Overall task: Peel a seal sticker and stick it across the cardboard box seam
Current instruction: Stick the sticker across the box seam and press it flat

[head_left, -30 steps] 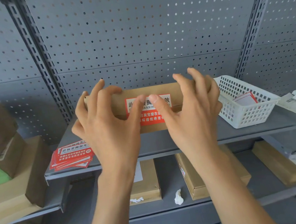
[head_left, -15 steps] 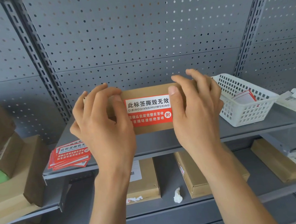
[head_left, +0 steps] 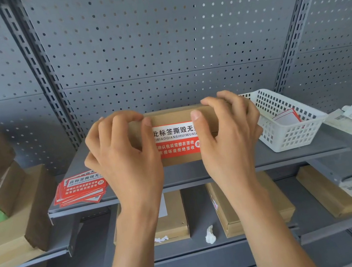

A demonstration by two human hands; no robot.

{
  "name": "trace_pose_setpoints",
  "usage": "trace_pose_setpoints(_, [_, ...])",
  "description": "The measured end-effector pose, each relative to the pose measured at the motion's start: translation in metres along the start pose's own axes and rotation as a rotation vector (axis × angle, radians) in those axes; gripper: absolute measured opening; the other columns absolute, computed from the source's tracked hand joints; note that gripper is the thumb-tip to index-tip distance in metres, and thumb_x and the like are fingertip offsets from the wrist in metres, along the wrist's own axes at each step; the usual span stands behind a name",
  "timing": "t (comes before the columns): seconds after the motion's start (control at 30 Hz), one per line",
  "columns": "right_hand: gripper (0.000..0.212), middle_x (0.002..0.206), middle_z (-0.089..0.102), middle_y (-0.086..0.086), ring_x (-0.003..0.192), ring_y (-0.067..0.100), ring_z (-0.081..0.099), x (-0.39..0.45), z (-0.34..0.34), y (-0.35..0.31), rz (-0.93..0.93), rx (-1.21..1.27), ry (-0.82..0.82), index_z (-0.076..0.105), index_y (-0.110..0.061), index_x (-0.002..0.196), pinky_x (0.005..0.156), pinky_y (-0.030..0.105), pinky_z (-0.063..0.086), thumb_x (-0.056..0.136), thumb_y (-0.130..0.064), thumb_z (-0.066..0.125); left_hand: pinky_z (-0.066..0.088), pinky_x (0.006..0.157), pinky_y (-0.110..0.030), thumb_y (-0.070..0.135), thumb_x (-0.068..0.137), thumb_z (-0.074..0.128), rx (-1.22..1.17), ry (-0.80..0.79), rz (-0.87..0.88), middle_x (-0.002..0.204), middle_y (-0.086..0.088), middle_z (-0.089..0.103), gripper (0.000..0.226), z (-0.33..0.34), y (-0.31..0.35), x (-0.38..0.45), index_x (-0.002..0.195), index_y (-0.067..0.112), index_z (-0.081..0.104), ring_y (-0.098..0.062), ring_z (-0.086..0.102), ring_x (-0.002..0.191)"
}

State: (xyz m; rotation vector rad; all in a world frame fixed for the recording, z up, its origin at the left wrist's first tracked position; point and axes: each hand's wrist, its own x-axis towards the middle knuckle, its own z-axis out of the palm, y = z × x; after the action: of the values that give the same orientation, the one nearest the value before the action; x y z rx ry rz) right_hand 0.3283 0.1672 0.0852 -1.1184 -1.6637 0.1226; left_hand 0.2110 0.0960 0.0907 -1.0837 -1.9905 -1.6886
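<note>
Head view: red-white seal sticker point(head_left: 177, 141) flat across cardboard box point(head_left: 170, 117).

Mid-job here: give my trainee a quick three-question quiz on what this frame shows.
1. True or false: the seal sticker is already on the cardboard box.
2. Which hands grip the box? A) left hand only B) right hand only C) both
3. What lies on the shelf left of the box?

Key: 1 true; 2 C; 3 the stack of stickers.
</note>
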Motion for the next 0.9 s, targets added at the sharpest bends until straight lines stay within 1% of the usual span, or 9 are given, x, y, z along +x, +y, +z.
trace_pose_setpoints(0.1, [0.031, 0.141, 0.054, -0.004, 0.136, 0.031, 0.04, 0.0, 0.0, 0.004, -0.012, -0.007, 0.014, 0.067, -0.027, 0.121, 0.1, 0.056, 0.036, 0.102, -0.039, 0.045, 0.036, 0.098, -0.055, 0.026, 0.1, 0.057, -0.008, -0.012, 0.014, 0.115, 0.015, 0.064, 0.009, -0.001, -0.002, 0.0, 0.102, 0.027, 0.065, -0.025, 0.046, 0.13])
trace_pose_setpoints(0.2, [0.036, 0.144, 0.052, -0.003, 0.137, 0.032, 0.04, 0.001, -0.001, 0.006, -0.025, -0.011, 0.008, 0.066, -0.025, 0.125, 0.099, 0.053, 0.034, 0.104, -0.032, 0.038, 0.035, 0.099, -0.053, 0.017, 0.101, 0.052, -0.003, -0.024, 0.023, 0.118, 0.015, 0.064, 0.017, -0.001, -0.003, 0.0, 0.104, 0.027, 0.065, -0.024, 0.045, 0.132])
trace_pose_setpoints(0.27, [0.04, 0.147, 0.051, -0.002, 0.139, 0.033, 0.039, 0.003, -0.003, 0.008, -0.033, -0.015, -0.007, 0.065, -0.025, 0.128, 0.099, 0.052, 0.034, 0.103, -0.031, 0.034, 0.033, 0.099, -0.049, 0.011, 0.102, 0.05, -0.006, -0.035, 0.04, 0.123, 0.015, 0.065, 0.023, -0.003, -0.005, -0.001, 0.107, 0.027, 0.066, -0.024, 0.044, 0.134])
trace_pose_setpoints(0.33, [0.044, 0.151, 0.049, -0.002, 0.142, 0.032, 0.036, 0.004, -0.008, 0.008, -0.039, -0.006, -0.04, 0.062, -0.024, 0.132, 0.103, 0.053, 0.032, 0.103, -0.038, 0.033, 0.029, 0.099, -0.044, 0.012, 0.102, 0.05, -0.022, -0.061, 0.07, 0.13, 0.015, 0.063, 0.024, -0.006, -0.007, -0.001, 0.11, 0.027, 0.067, -0.024, 0.043, 0.138])
trace_pose_setpoints(0.43, [0.058, 0.158, 0.041, -0.003, 0.147, 0.032, 0.029, 0.004, -0.015, 0.007, -0.07, -0.032, -0.111, 0.055, -0.027, 0.14, 0.11, 0.053, 0.029, 0.096, -0.061, 0.04, 0.03, 0.102, -0.048, 0.033, 0.099, 0.058, -0.017, -0.107, 0.102, 0.14, 0.012, 0.06, 0.018, -0.011, -0.006, -0.002, 0.115, 0.028, 0.067, -0.025, 0.041, 0.141])
trace_pose_setpoints(0.53, [0.079, 0.16, 0.036, -0.003, 0.145, 0.035, 0.03, 0.005, -0.019, 0.007, -0.116, -0.105, -0.15, 0.05, -0.028, 0.145, 0.11, 0.055, 0.031, 0.084, -0.079, 0.046, 0.03, 0.104, -0.05, 0.056, 0.089, 0.067, 0.051, -0.142, 0.128, 0.147, 0.011, 0.056, 0.038, -0.013, -0.004, -0.001, 0.117, 0.03, 0.064, -0.027, 0.039, 0.144])
trace_pose_setpoints(0.6, [0.088, 0.161, 0.035, -0.002, 0.144, 0.036, 0.031, 0.007, -0.021, 0.006, -0.128, -0.118, -0.157, 0.049, -0.027, 0.146, 0.109, 0.056, 0.032, 0.08, -0.084, 0.044, 0.029, 0.103, -0.049, 0.06, 0.085, 0.07, 0.085, -0.161, 0.151, 0.15, 0.009, 0.053, 0.046, -0.013, -0.003, 0.002, 0.119, 0.03, 0.062, -0.029, 0.038, 0.144])
trace_pose_setpoints(0.77, [0.082, 0.159, 0.037, -0.002, 0.145, 0.034, 0.031, 0.017, -0.03, 0.007, -0.137, -0.086, -0.165, 0.049, -0.029, 0.146, 0.109, 0.055, 0.03, 0.082, -0.08, 0.047, 0.029, 0.106, -0.051, 0.053, 0.091, 0.066, 0.083, -0.179, 0.199, 0.155, 0.006, 0.05, 0.038, -0.018, -0.002, 0.01, 0.121, 0.031, 0.062, -0.031, 0.039, 0.145])
trace_pose_setpoints(0.9, [0.064, 0.16, 0.039, -0.004, 0.148, 0.03, 0.03, 0.022, -0.04, 0.01, -0.142, 0.027, -0.209, 0.05, -0.031, 0.147, 0.115, 0.055, 0.027, 0.091, -0.062, 0.054, 0.024, 0.104, -0.041, 0.047, 0.096, 0.06, 0.09, -0.21, 0.237, 0.159, 0.006, 0.046, 0.035, -0.023, -0.007, 0.015, 0.127, 0.031, 0.064, -0.03, 0.038, 0.146])
